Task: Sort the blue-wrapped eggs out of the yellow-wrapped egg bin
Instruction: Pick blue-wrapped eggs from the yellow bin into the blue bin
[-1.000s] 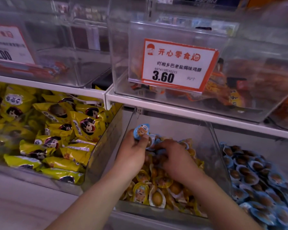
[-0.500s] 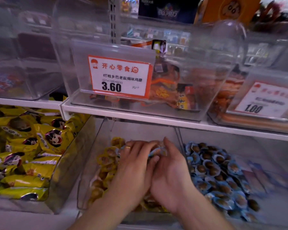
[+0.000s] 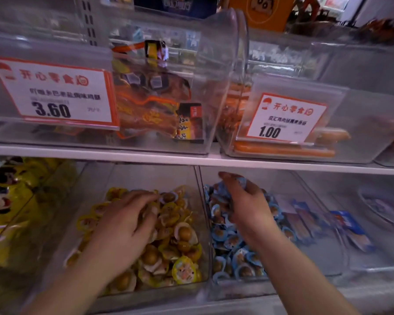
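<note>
So the drop-off step is what's going on here, I'd say. Using the yellow egg bin (image 3: 198,264) as the landmark: nearest the camera, both forearms are reaching in from the bottom, well apart. The left hand (image 3: 123,226) is lying right in that bin, fingers loosely curled and spreading over the yellow-wrapped eggs (image 3: 180,233), fingertips touching the pile. Can't tell if it's actually pinching anything, looks more like feeling around.

Just right of the bin, across the clear divider, the right hand (image 3: 243,205) is hovering over the blue egg bin (image 3: 309,264), fingers curling around a bunch of blue-wrapped eggs (image 3: 239,181) that are poking out at the top of the grip. Under it the blue egg pile (image 3: 234,246) is filling the front of that bin.

Farther back and above the yellow bin, the shelf (image 3: 191,159) is carrying clear tubs with a 3.60 price tag (image 3: 52,92) and a 1.00 price tag (image 3: 284,117).

Next move probably calls for letting go over the blue pile, then digging through the yellow one for stragglers. No blue wrappers are obviously showing there, so some could be buried.
</note>
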